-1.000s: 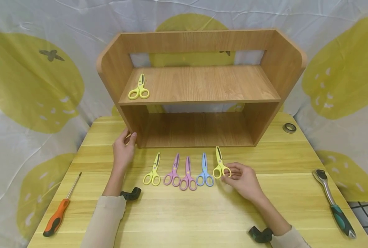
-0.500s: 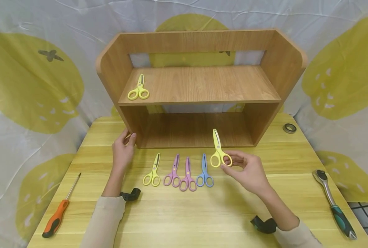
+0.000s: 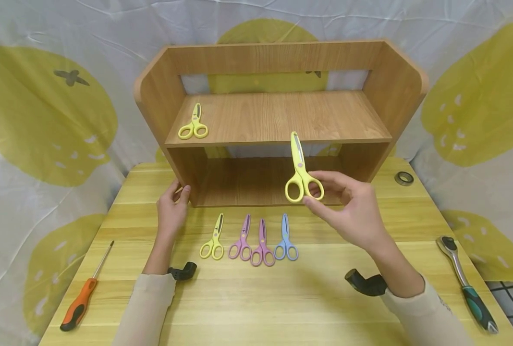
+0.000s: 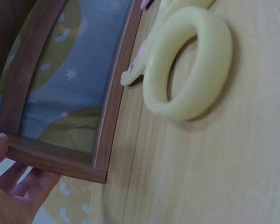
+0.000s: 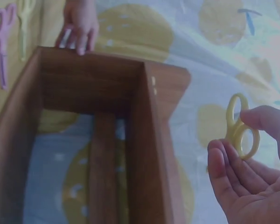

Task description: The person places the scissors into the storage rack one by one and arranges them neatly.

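Your right hand (image 3: 351,211) holds a pair of yellow scissors (image 3: 300,173) up in the air, in front of the lower opening of the wooden shelf (image 3: 278,122). Your thumb and fingers (image 3: 314,207) pinch 1 handle ring, and the blades point up, with their tip at the height of the front edge of the upper board. In the right wrist view the same scissors (image 5: 241,125) sit between the thumb and the slightly curled fingers.

Your left hand (image 3: 172,206) rests on the surface and touches the lower left corner of the shelf; its fingers are relaxed, nearly straight, against the wood, and hold nothing.

On the surface in front of the shelf 4 more scissors lie in a row, blades pointing to the shelf: 1 yellow (image 3: 213,240), 2 purple-pink (image 3: 252,242) and 1 blue (image 3: 285,240). Another yellow pair (image 3: 193,124) lies on the upper board, at its left end.

An orange screwdriver (image 3: 81,298) lies at the left edge of the surface, a ratchet wrench (image 3: 466,283) at the right edge, and a small dark ring (image 3: 403,178) near the right side of the shelf.
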